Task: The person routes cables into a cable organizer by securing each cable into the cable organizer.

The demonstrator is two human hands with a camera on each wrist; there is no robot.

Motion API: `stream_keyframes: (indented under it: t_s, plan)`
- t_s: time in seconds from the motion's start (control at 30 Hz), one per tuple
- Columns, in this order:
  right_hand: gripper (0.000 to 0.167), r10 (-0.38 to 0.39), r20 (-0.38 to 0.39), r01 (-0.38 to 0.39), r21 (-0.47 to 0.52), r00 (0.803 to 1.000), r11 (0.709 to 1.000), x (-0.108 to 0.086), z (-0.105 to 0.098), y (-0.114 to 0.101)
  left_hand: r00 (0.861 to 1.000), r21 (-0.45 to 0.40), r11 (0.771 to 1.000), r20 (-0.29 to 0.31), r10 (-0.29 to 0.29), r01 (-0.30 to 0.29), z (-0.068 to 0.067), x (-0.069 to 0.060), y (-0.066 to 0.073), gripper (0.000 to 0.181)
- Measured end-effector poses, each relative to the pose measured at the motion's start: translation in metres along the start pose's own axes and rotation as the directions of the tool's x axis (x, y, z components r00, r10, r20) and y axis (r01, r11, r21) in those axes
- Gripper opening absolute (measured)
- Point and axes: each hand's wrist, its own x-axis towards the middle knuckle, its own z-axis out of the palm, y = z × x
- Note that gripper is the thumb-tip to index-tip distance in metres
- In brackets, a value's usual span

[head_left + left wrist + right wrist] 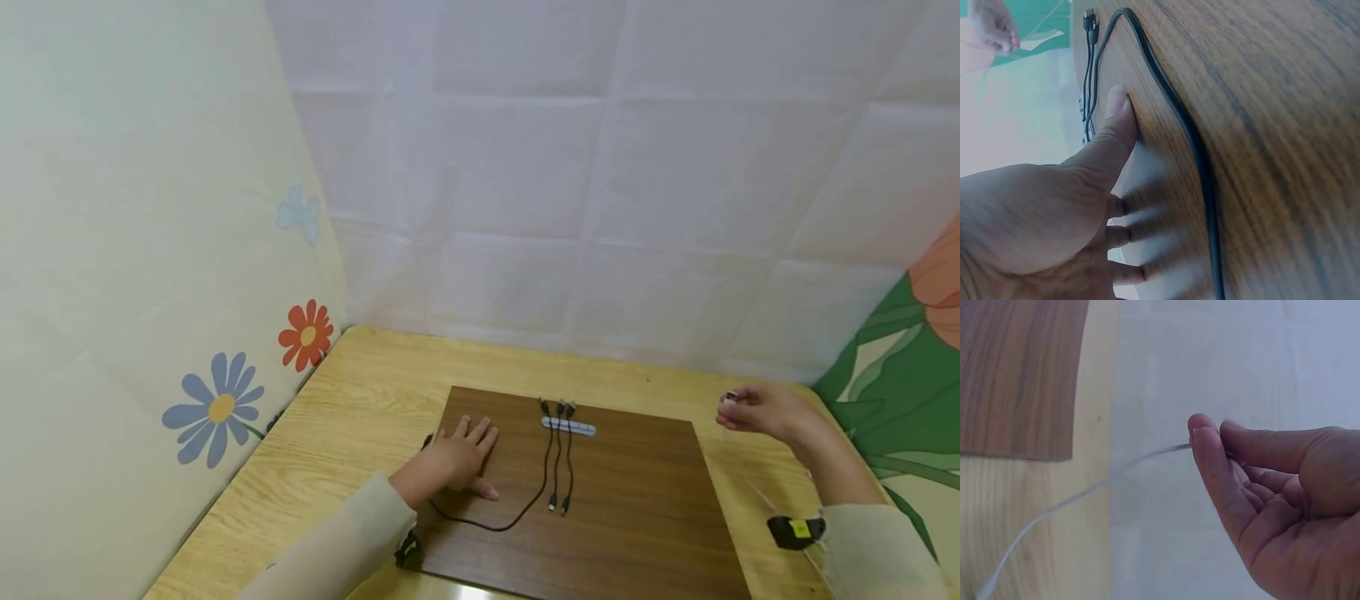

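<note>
My left hand [459, 460] rests palm down on a dark brown wooden board [637, 500], fingers and thumb spread. A long black cable [498, 528] curves past its thumb; in the left wrist view this cable [1191, 134] lies on the board beside the hand. Three black cables run over a pale blue-white strip [588, 431] near the board's far edge, two of them short with plugs [552, 502] toward me. Raised beyond the board's right side, my right hand [772, 411] pinches the end of a thin white cable [1079, 495]. Fingertips mostly hide that end in the right wrist view.
The board lies on a light wooden table [375, 367]. A black object with a yellow patch [797, 531] is beside the right sleeve. White sheeting [487, 167] hangs behind the table, and flower-printed sheets [112, 250] stand at both sides.
</note>
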Motion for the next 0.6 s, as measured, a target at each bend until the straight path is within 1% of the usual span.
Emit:
stream_keyframes:
  t_s: [0.07,0.2,0.3,0.43,0.6]
  plan:
    - [0.027,-0.024,0.000,0.024,0.002,1.000,1.000,0.000,0.002,-0.004,1.000,0.002,1.000,-0.002,0.000,0.000,0.000,0.000,0.000,0.104]
    - [0.030,-0.047,-0.028,0.047,-0.025,0.998,0.999,-0.001,0.005,-0.012,1.000,0.001,1.000,-0.006,0.002,-0.002,-0.001,0.000,0.000,0.104]
    - [0.033,-0.055,-0.068,0.050,-0.074,0.996,0.996,-0.002,0.007,-0.019,1.000,-0.005,1.000,-0.005,0.002,-0.002,-0.001,0.000,0.000,0.104]
    - [0.040,-0.056,-0.110,0.041,-0.137,0.992,0.990,-0.004,0.008,-0.029,1.000,-0.009,1.000,-0.002,-0.002,0.002,-0.001,-0.001,0.001,0.104]
    - [0.039,-0.076,-0.134,0.055,-0.151,0.988,0.987,-0.007,0.009,-0.039,1.000,-0.010,1.000,0.001,-0.007,0.007,-0.001,-0.002,0.001,0.104]
